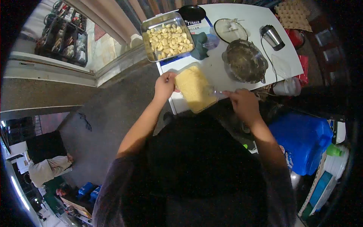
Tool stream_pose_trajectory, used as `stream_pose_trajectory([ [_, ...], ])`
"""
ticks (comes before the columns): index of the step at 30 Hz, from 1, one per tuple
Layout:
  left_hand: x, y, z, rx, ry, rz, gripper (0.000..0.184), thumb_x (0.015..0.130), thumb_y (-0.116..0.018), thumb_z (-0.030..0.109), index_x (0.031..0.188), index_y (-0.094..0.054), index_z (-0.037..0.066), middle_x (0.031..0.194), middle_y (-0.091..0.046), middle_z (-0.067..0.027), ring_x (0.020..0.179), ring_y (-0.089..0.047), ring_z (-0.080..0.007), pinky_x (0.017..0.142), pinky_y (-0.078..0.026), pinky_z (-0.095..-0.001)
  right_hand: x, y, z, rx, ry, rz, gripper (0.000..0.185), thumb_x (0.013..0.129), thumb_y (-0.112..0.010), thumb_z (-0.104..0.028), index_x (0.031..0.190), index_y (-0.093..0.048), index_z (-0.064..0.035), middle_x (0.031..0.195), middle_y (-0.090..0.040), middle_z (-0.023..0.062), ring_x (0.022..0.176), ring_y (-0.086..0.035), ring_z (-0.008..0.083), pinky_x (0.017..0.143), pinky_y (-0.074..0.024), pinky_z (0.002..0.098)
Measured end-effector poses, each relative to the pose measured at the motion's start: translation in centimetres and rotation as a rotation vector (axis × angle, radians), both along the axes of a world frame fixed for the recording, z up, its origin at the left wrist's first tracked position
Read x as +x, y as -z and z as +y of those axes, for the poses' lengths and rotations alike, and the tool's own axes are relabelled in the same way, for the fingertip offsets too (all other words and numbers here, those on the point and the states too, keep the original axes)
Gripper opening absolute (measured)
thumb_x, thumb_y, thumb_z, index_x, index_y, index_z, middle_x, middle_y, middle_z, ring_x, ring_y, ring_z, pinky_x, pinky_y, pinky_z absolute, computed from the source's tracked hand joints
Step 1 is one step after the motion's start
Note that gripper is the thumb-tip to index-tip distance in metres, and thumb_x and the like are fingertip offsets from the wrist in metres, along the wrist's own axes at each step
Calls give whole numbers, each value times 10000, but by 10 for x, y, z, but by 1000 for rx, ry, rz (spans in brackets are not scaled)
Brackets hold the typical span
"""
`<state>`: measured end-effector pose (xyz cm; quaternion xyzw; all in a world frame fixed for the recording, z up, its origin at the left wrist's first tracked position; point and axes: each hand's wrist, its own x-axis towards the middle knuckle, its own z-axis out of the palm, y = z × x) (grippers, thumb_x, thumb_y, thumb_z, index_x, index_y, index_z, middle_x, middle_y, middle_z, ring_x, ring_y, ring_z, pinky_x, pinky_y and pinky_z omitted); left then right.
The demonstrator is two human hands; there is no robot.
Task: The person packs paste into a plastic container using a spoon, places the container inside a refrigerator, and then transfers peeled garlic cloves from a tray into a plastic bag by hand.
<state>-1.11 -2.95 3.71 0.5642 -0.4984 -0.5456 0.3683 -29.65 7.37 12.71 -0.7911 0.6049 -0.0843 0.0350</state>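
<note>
A clear tray of yellow crumbly food [194,87] lies at the near edge of the white table. My left hand [165,87] is closed on the tray's left rim. In my right hand [243,104], at the tray's right side, is the handle of a utensil [215,92] whose far end, blurred, meets the food. Beyond the tray stands a metal pan of pale peeled pieces [170,39], with a dark green cloth [200,46] beside it. A dark, worn bowl [245,61] sits to the right.
On the white table [257,17] are a glass lid [230,30], a black round dish [192,13] and a steel cup [272,37] with a cord. A blue container [300,140] stands at the right. Black crates [66,36] are at the upper left.
</note>
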Motion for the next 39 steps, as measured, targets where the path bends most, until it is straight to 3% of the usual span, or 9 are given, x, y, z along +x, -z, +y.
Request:
stream_pose_trajectory([
  [3,5,5,20,62,-86,147,224,1012,-439,126,1011,-563,-61,760,-588,-96,622,-631,-156,552,-604,-312,17,-5,-6,25,80,-276,273,818,-612,-103,1019,-735,-241,736,-557,84,714,-589,297,614,-474,420],
  [6,11,10,34,105,-80,210,209,1010,-441,125,1029,-546,-55,823,-602,-101,631,-623,-142,583,-605,-303,36,13,-10,-24,-41,-217,271,826,-608,-130,1034,-736,-247,711,-529,94,677,-575,306,595,-470,421],
  [13,23,27,35,135,3,243,192,1012,-476,159,1058,-559,-9,896,-618,-56,748,-611,-109,621,-584,-272,60,33,-41,-56,79,-164,277,827,-602,-162,1050,-739,-254,722,-544,105,674,-581,317,598,-468,438],
  [15,22,29,37,146,-9,267,190,1010,-482,161,1068,-561,-2,893,-616,-48,744,-603,-104,616,-580,-269,65,20,-43,35,140,-145,263,836,-603,-171,1054,-737,-232,753,-600,115,702,-608,326,622,-482,435],
  [21,21,42,43,159,-38,340,188,1004,-502,176,1091,-563,22,861,-606,-29,707,-577,-87,586,-557,-258,73,25,-42,108,231,-469,260,880,-572,-194,1095,-716,-166,915,-684,177,817,-667,335,707,-513,403],
  [27,24,48,41,119,-41,315,147,982,-547,155,1076,-582,46,772,-547,8,637,-526,-75,528,-478,-248,88,4,-37,357,258,-316,263,879,-583,-211,1104,-713,-169,921,-684,177,818,-672,328,728,-515,390],
  [33,23,51,42,-13,-5,277,122,984,-551,152,1054,-595,62,742,-521,27,564,-463,-57,506,-401,-227,83,35,-48,146,279,-501,255,878,-583,-186,1089,-718,-140,891,-681,183,773,-666,307,702,-509,379],
  [36,25,48,41,-22,12,287,108,984,-549,144,1044,-600,70,725,-508,39,550,-436,-50,498,-382,-225,91,14,-42,372,290,-437,247,892,-568,-165,1076,-715,-92,894,-690,179,778,-668,294,709,-509,362],
  [39,25,40,42,5,7,261,101,983,-546,135,1033,-605,70,715,-505,48,552,-432,-45,499,-383,-226,73,29,-50,292,210,-467,254,892,-580,-184,1082,-711,-80,883,-695,171,761,-664,277,712,-507,348],
])
